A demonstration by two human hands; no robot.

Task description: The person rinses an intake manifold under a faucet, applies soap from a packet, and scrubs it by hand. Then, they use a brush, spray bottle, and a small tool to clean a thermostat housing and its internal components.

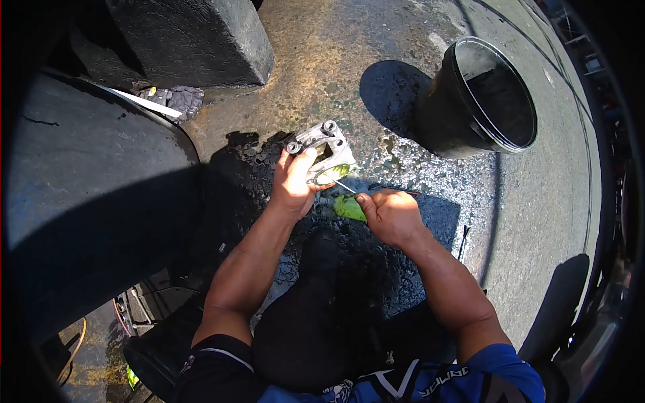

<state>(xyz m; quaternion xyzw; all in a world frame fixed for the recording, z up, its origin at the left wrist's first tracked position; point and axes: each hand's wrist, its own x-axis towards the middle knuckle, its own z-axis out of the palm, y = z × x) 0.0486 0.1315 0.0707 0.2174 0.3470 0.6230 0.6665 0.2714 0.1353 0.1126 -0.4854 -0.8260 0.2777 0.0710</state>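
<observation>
In the middle of the head view, my left hand (295, 178) is closed around a grey cast-metal bracket (312, 139) with round bolt holes at its corners and an opening in its centre. A yellow-green patch (341, 172) shows on the bracket's lower right side. My right hand (390, 211) is closed in a fist on a screwdriver-like tool (347, 187); its thin metal shaft reaches to that patch, and the handle is hidden in the fist. Just below the shaft, a bright green object (349, 207) lies on the ground, partly behind my right thumb.
A black bucket (447, 111) stands at the upper right on wet, stained pavement (316, 64). To the left is a large dark curved container (114, 195), with a dark block (201, 40) behind it. A crumpled dark bag (185, 101) lies between them. Hoses (79, 342) lie at lower left.
</observation>
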